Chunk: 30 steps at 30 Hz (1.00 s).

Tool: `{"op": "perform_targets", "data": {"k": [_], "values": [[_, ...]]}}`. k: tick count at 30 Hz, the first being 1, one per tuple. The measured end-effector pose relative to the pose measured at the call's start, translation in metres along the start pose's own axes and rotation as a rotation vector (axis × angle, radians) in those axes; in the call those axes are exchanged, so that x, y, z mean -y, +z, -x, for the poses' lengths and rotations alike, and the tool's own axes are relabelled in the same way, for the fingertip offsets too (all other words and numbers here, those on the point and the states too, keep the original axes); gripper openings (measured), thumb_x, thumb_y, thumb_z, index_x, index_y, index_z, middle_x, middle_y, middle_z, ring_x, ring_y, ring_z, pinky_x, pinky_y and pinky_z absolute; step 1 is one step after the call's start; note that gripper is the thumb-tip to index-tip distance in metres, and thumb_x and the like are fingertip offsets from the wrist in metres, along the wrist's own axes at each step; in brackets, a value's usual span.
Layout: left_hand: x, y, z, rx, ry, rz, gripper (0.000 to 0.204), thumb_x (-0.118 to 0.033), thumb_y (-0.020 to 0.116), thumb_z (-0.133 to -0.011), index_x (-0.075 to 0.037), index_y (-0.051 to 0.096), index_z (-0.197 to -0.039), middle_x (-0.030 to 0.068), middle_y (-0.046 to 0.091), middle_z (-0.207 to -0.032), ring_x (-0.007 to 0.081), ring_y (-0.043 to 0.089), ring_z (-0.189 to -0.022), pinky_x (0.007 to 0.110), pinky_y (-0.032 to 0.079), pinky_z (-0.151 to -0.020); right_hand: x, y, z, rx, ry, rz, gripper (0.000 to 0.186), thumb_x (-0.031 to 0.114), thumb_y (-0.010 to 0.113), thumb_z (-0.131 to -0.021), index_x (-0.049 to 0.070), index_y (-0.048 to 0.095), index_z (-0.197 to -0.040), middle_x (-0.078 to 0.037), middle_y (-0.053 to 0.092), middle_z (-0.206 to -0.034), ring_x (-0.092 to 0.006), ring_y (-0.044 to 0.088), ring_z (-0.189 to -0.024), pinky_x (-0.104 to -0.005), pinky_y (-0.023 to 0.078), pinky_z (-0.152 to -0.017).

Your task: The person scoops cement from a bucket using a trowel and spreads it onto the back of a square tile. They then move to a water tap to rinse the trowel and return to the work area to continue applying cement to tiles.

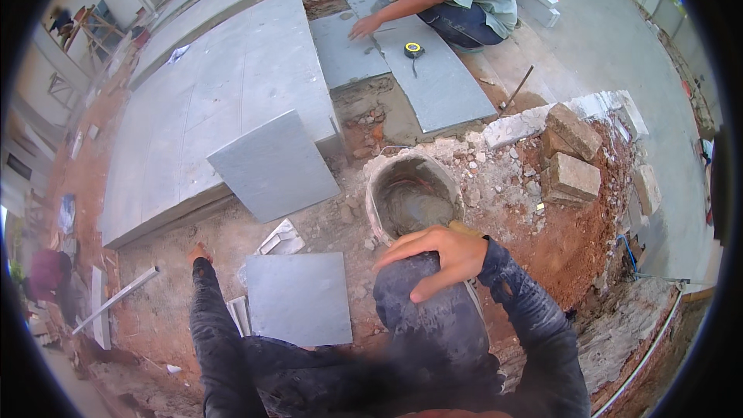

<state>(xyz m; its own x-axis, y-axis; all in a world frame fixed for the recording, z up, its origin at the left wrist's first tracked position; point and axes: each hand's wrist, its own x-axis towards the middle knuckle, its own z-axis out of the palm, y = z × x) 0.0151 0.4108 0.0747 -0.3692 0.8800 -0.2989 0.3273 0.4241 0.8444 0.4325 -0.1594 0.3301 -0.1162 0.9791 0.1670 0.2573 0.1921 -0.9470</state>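
Note:
My right hand (441,257) rests on my bent knee with its fingers spread, holding nothing. Just beyond the knee stands a round bucket (374,200) with wet grey mortar (422,213) inside. My left arm reaches down at the left, and the left hand (200,252) is small and low over the dirt; its fingers are too indistinct to read. Between my arms a square grey stone tile (300,299) lies on the ground, partly hidden by my clothes. Another grey tile (275,166) leans against the raised paved step (224,93).
A co-worker (476,0) crouches at the far side, hands over laid grey tiles (348,50). A yellow tape measure (414,49) sits on one tile (445,93). Rough bricks (574,174) and rubble lie right of the bucket. A metal bar (116,300) lies at left.

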Motion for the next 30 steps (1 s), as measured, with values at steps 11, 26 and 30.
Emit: {"op": "perform_targets", "data": {"k": [11,26,30], "values": [[0.013,0.001,-0.004,0.036,-0.013,-0.046,0.02,-0.023,0.066,-0.082,-0.004,0.063,-0.08,0.0113,0.055,-0.057,0.0243,0.047,-0.039,0.036,0.038,-0.036,0.077,0.102,-0.043,-0.116,-0.22,0.103,0.026,0.026,0.064,-0.084,0.004,0.062,-0.098,-0.01,0.065,-0.081,-0.0342,0.063,-0.073,-0.0419,0.049,-0.061],[0.015,-0.018,-0.014,0.022,-0.101,-0.017,0.016,-0.022,0.067,-0.082,-0.007,0.061,-0.083,0.007,0.054,-0.063,0.0188,0.048,-0.047,0.033,0.04,-0.04,0.027,0.115,-0.05,0.242,0.059,0.284,0.033,0.032,0.056,-0.091,0.01,0.053,-0.114,-0.015,0.064,-0.084,-0.0361,0.063,-0.08,-0.0458,0.05,-0.065],[0.02,-0.002,-0.002,0.043,-0.064,-0.008,0.016,-0.02,0.067,-0.082,-0.005,0.063,-0.087,0.0073,0.054,-0.061,0.0194,0.048,-0.045,0.033,0.04,-0.039,0.023,0.117,-0.047,0.214,0.052,0.276,0.034,0.032,0.056,-0.091,0.01,0.053,-0.116,-0.014,0.064,-0.084,-0.0355,0.063,-0.079,-0.045,0.049,-0.065]]}}
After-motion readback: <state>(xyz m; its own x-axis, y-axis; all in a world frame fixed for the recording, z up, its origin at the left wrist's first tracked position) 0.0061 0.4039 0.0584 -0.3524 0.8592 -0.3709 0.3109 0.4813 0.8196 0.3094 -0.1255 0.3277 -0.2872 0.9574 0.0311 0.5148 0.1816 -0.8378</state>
